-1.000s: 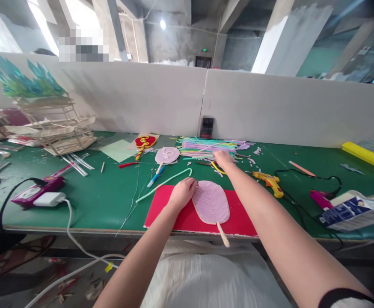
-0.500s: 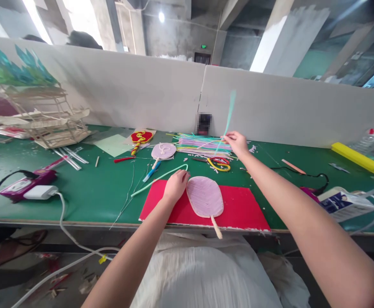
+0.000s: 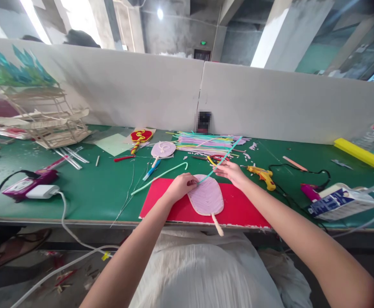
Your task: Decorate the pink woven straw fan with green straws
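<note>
Fingers (image 3: pixel 192 182) of the left hand (image 3: pixel 179 188) press together at the near end of one turquoise strip (image 3: pixel 230 151), apparently pinching it; those of the right hand (image 3: pixel 234 174) lie along the strip's middle, though whether they grip it or merely guide it I cannot tell; half a second ago the right hand held this strip upright above the bundle, apart from the left; now the strip slants down to the large lilac fan (image 3: pixel 206 196), so both hands are at work on one piece.

By size: one green table (image 3: pixel 90 188) bears everything; one red board (image 3: pixel 238 205) lies at its near edge; one bundle (image 3: pixel 203 143) of coloured strips, too many to count, lies farther back; lilac fans number two, the large one on the board, its handle toward the near edge, and the smaller lilac fan (image 3: pixel 163 149) left of the bundle; one red-and-yellow fan (image 3: pixel 142 136) lies beyond; one yellow glue gun (image 3: pixel 264 175); one bent pale green strip (image 3: pixel 157 176); one pair of scissors (image 3: pixel 211 160), partly hidden.
</note>
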`<state>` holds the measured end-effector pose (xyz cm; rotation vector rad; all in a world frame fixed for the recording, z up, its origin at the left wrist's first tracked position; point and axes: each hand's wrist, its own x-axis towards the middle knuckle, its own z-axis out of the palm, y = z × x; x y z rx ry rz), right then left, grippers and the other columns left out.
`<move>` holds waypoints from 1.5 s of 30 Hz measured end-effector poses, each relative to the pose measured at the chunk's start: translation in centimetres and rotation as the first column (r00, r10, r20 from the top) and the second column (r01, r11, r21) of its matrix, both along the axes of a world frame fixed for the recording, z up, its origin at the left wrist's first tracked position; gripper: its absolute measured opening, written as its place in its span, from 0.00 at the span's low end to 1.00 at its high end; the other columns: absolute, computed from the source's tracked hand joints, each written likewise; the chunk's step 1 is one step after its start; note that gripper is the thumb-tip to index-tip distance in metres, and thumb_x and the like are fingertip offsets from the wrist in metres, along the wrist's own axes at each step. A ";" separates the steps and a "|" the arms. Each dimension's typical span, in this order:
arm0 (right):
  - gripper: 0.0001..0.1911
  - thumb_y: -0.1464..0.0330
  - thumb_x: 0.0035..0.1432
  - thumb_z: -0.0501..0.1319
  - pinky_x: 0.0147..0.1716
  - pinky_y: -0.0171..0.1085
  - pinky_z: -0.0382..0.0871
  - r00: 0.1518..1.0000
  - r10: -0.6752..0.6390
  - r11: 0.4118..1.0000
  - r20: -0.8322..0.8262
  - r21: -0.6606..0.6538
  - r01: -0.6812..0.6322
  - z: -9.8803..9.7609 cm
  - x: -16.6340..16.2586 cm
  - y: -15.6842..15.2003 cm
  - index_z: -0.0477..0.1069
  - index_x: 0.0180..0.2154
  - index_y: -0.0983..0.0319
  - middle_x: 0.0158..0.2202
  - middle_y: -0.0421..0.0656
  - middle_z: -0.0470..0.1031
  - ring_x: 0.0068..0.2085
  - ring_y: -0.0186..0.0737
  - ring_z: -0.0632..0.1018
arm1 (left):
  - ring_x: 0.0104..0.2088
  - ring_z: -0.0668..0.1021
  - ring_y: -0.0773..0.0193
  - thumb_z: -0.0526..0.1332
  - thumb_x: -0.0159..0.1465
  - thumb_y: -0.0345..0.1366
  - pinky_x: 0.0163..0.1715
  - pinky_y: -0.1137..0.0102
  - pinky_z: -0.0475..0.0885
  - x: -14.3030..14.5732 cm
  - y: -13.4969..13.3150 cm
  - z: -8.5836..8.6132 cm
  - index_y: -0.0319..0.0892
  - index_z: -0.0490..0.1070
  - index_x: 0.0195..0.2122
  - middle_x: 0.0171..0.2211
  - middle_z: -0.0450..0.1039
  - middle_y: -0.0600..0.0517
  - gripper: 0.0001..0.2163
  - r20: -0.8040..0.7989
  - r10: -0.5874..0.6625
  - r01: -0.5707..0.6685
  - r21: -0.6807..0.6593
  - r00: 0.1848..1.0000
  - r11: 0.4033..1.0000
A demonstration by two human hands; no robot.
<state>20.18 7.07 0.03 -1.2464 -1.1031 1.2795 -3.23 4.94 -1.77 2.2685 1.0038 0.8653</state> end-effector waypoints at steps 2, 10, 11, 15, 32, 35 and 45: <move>0.05 0.73 0.49 0.63 0.28 0.32 0.74 0.996 0.020 1.000 0.091 -0.008 -0.019 -0.6 0.5 0.3 0.67 0.29 0.63 0.30 0.44 0.78 0.29 0.34 0.78 | 0.32 0.73 0.66 0.58 0.57 0.32 0.34 0.73 0.68 0.0 0.0 -0.1 0.42 0.74 0.35 0.31 0.70 0.51 0.07 0.000 -0.002 0.002 0.003 1.000 1.000; 0.08 0.66 0.50 0.61 0.27 0.34 0.71 0.794 0.042 0.929 0.607 0.269 -0.255 -0.4 1.2 0.3 0.70 0.33 0.62 0.29 0.42 0.77 0.27 0.35 0.76 | 0.30 0.73 0.68 0.58 0.56 0.30 0.33 0.73 0.69 0.0 0.2 -0.3 0.41 0.74 0.32 0.32 0.68 0.51 0.06 0.064 0.056 -0.054 -0.028 0.996 0.998; 0.07 0.66 0.51 0.60 0.31 0.36 0.71 0.730 0.014 0.898 0.683 0.312 -0.310 -0.1 1.2 0.0 0.71 0.34 0.61 0.31 0.42 0.77 0.30 0.36 0.76 | 0.30 0.73 0.68 0.58 0.56 0.30 0.33 0.73 0.69 -0.1 0.2 -0.3 0.40 0.74 0.31 0.32 0.67 0.51 0.05 0.070 0.067 -0.065 -0.028 0.995 0.997; 0.09 0.70 0.57 0.56 0.43 0.38 0.67 0.416 -0.125 0.736 0.901 0.365 -0.570 0.9 0.8 -1.2 0.74 0.37 0.58 0.39 0.43 0.77 0.41 0.40 0.75 | 0.31 0.72 0.67 0.58 0.56 0.31 0.34 0.72 0.68 -0.1 0.3 -0.3 0.40 0.73 0.29 0.31 0.67 0.51 0.05 0.063 0.077 -0.076 -0.020 0.995 0.997; 0.11 0.73 0.57 0.56 0.37 0.34 0.65 0.023 -0.295 0.639 0.955 0.215 -0.739 0.8 -0.2 -1.3 0.76 0.38 0.59 0.34 0.44 0.75 0.38 0.39 0.73 | 0.29 0.72 0.68 0.60 0.55 0.36 0.31 0.74 0.67 0.0 -0.7 0.4 0.41 0.72 0.31 0.31 0.68 0.53 0.06 0.015 0.047 -0.047 0.001 0.999 0.999; 0.11 0.72 0.57 0.56 0.37 0.34 0.66 0.052 -0.281 0.645 0.958 0.229 -0.729 1.0 -0.5 -1.3 0.76 0.38 0.59 0.34 0.44 0.75 0.39 0.39 0.73 | 0.29 0.71 0.69 0.60 0.54 0.34 0.30 0.74 0.67 0.0 -0.7 0.4 0.41 0.72 0.31 0.31 0.67 0.53 0.04 0.002 0.040 -0.040 0.015 0.999 0.999; 0.09 0.69 0.56 0.57 0.40 0.36 0.68 0.459 -0.174 0.725 0.871 0.429 -0.539 2.3 2.0 1.8 0.76 0.35 0.59 0.36 0.42 0.77 0.38 0.38 0.76 | 0.31 0.72 0.67 0.51 0.62 0.38 0.32 0.73 0.66 -0.1 -0.8 0.7 0.41 0.70 0.32 0.33 0.67 0.50 0.10 -0.022 0.174 -0.173 0.050 0.985 0.984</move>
